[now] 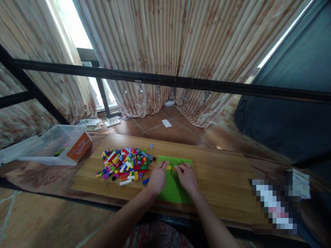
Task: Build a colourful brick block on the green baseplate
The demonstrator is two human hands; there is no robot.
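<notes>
A green studded baseplate [172, 191] lies on the wooden board, partly covered by both hands. My left hand [157, 179] rests over its left edge with fingers stretched out, the tips beside a small yellow brick [169, 167]. Whether they touch that brick I cannot tell. On the right half of the plate, my right hand [187, 176] is closed in a pinch on a small orange-red brick [175, 169], mostly hidden by the fingers. Left of the plate spreads a pile of loose coloured bricks [124, 163]. A blue brick [146, 181] lies close to my left wrist.
The wooden board [219, 186] carries the plate and bricks. At the left stands a clear plastic bin [54, 137] with an orange label. A black rail [155, 77] crosses beyond the board, before curtains [160, 34]. A blurred-out object [274, 205] sits at the right.
</notes>
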